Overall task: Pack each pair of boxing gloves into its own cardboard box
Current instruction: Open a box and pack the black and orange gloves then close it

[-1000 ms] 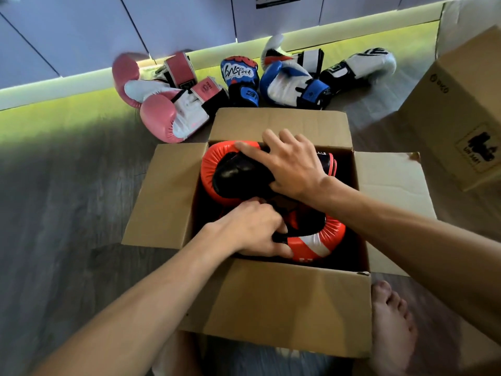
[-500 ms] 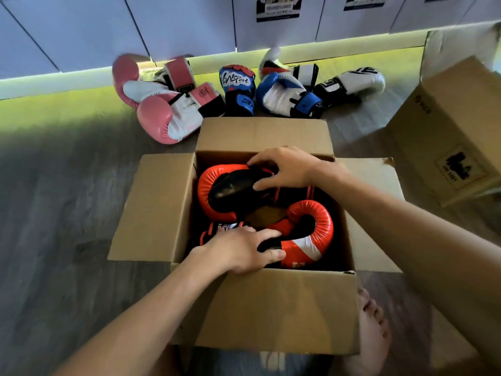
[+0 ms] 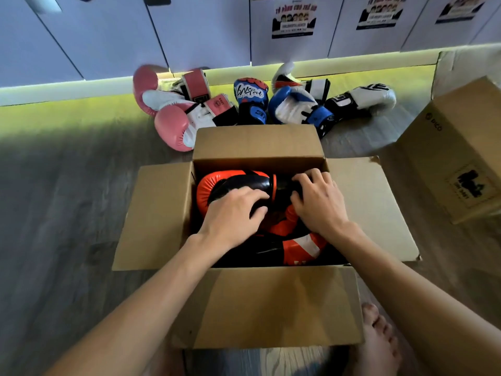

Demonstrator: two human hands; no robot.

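Observation:
An open cardboard box [image 3: 160,213] stands on the floor in front of me with its flaps spread. Inside lie two red-and-black boxing gloves: one [image 3: 217,183] at the far left, the other [image 3: 303,246] at the near right. My left hand [image 3: 233,213] presses down on the far glove's black palm with fingers spread. My right hand [image 3: 317,202] rests beside it on that glove's cuff end, fingers bent over it. Behind the box lie a pink pair [image 3: 173,123], a blue pair [image 3: 250,96] and a white-and-black pair [image 3: 371,97].
A second cardboard box [image 3: 455,147] lies on its side at the right. White cabinet doors [image 3: 206,31] with posters line the back, a lit strip beneath them. My bare foot [image 3: 376,340] sits near the box's right front corner. The floor is grey wood.
My left hand has left the near glove and moved up onto the far glove. My right hand shifted right along that glove towards its cuff. The camera has tilted up.

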